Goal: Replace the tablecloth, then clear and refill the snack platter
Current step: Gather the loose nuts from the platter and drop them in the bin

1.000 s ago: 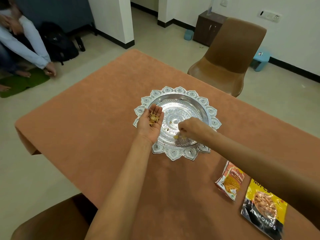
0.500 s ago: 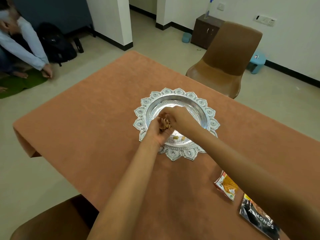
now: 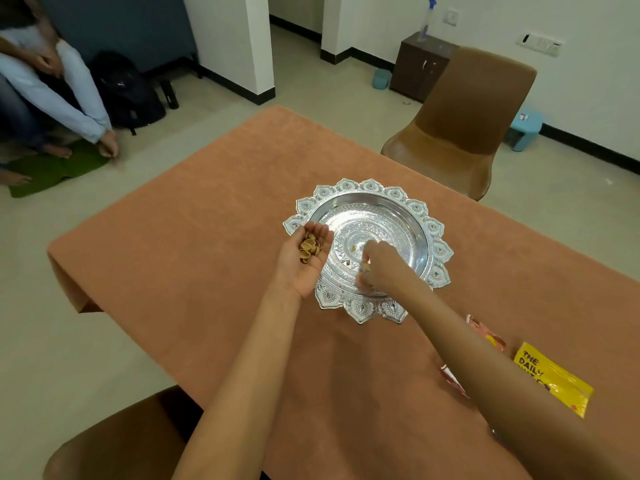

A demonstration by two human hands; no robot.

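A silver platter [image 3: 398, 199] with a petal-shaped rim sits on the orange tablecloth [image 3: 207, 258]. My left hand [image 3: 304, 261] hovers palm up over the platter's left rim and carries a small pile of nut shells [image 3: 309, 247] on straight fingers. My right hand [image 3: 379, 266] reaches down into the platter's near side, fingers curled and pinching at a shell; the shell itself is blurred. A few small shell bits [image 3: 353, 248] lie on the platter's floor.
An orange snack packet [image 3: 486, 336] and a yellow almond bag [image 3: 554, 379] lie at the right, partly behind my right forearm. A brown chair [image 3: 460, 123] stands beyond the table, another chair [image 3: 117, 445] at the near edge. A person [image 3: 52, 88] sits on the floor far left.
My hands met over the platter as the right one dropped shells into the left palm. Now they are apart, and the right hand is back down in the platter.
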